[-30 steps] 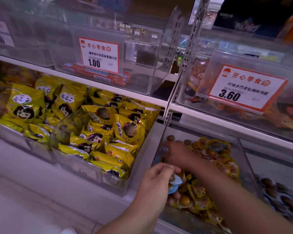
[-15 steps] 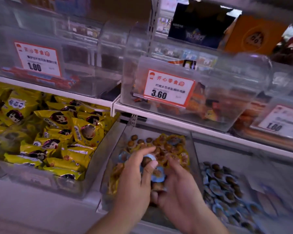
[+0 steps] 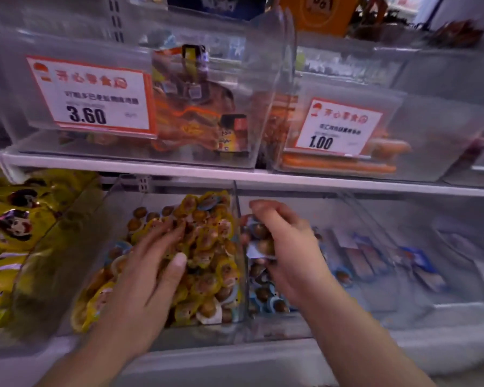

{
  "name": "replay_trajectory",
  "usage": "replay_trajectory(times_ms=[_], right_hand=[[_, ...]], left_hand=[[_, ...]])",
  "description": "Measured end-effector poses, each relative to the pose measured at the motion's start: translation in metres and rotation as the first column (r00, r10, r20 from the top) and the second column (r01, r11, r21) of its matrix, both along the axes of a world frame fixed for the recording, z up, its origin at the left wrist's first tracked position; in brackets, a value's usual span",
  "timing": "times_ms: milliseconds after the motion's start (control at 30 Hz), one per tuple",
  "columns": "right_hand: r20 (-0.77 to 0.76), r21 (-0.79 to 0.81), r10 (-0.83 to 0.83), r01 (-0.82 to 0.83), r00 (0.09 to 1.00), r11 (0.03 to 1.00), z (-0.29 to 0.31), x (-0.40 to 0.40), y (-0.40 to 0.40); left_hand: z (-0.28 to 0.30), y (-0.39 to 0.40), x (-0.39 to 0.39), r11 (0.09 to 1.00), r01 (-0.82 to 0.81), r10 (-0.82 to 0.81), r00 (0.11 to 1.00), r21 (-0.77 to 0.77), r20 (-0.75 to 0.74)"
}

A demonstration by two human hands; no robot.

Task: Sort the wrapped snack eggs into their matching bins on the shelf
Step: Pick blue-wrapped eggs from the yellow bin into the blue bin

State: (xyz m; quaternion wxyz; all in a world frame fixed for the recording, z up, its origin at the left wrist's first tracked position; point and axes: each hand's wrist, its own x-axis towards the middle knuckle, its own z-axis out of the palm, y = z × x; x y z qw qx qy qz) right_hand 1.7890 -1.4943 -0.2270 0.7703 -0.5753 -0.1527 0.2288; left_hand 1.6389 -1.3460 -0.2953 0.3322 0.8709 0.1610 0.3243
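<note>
A clear middle bin (image 3: 236, 208) on the lower shelf holds a heap of yellow-wrapped snack eggs (image 3: 207, 247), with a few blue-wrapped ones mixed in. My left hand (image 3: 148, 269) lies spread on that heap, fingers relaxed. To its right, a second clear bin (image 3: 299, 322) holds blue-wrapped eggs (image 3: 268, 301). My right hand (image 3: 288, 247) hovers over this bin, fingers curled round a few blue-wrapped eggs (image 3: 260, 241).
Yellow snack bags (image 3: 14, 227) fill the bin at the left. Flat blue-and-white packets (image 3: 375, 258) lie at the right. Above the white shelf edge (image 3: 263, 177) stand clear bins with price tags 3.60 (image 3: 90, 96) and 1.00 (image 3: 338, 127).
The view has swung right. My right hand moved from the middle bin over to the blue-egg bin with blue-wrapped eggs. My left hand let go of its egg and settled onto the yellow heap.
</note>
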Motion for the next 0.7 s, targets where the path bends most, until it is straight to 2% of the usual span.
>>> replay_trajectory(times_ms=[67,133,200,233,267,333,400,500,600,700], right_hand=[[0.206,-0.257,-0.030,0.084,0.978,0.963,-0.003,0.031,-0.024],[0.348,-0.577,0.133,0.100,0.928,0.811,-0.011,0.058,-0.049],[0.297,-0.815,0.347,0.047,0.890,0.577,-0.019,0.075,-0.070],[0.227,-0.868,0.394,0.001,0.891,0.497,-0.023,0.081,-0.079],[0.170,-0.887,0.397,-0.035,0.902,0.461,-0.026,0.085,-0.087],[0.161,-0.874,0.340,-0.026,0.927,0.485,-0.032,0.093,-0.100],[0.211,-0.795,0.226,0.032,0.951,0.606,-0.037,0.099,-0.102],[0.274,-0.558,-0.028,0.183,0.961,0.809,-0.037,0.101,-0.089],[0.466,-0.382,-0.126,0.327,0.876,0.864,-0.035,0.087,-0.064],[0.636,-0.307,-0.048,0.310,0.770,0.900,-0.030,0.052,-0.027]], left_hand=[[-0.002,0.014,0.001,0.997,-0.038,0.042,0.998,0.072,-0.051],[-0.004,0.021,0.000,0.995,-0.026,0.036,0.995,0.100,-0.098],[-0.006,0.025,-0.002,0.995,-0.013,0.027,0.990,0.100,-0.137],[-0.006,0.025,-0.002,0.995,-0.010,0.025,0.988,0.099,-0.152],[-0.006,0.025,-0.002,0.995,-0.006,0.022,0.987,0.100,-0.159],[-0.005,0.023,-0.001,0.995,0.000,0.015,0.989,0.103,-0.146],[-0.004,0.021,-0.001,0.994,-0.002,0.014,0.994,0.111,-0.107],[0.000,0.021,-0.002,0.986,-0.006,0.011,1.000,0.168,-0.029],[0.007,0.030,-0.013,0.964,-0.070,0.057,0.997,0.258,0.057],[0.012,0.048,-0.036,0.949,-0.209,0.189,0.976,0.238,0.103]])
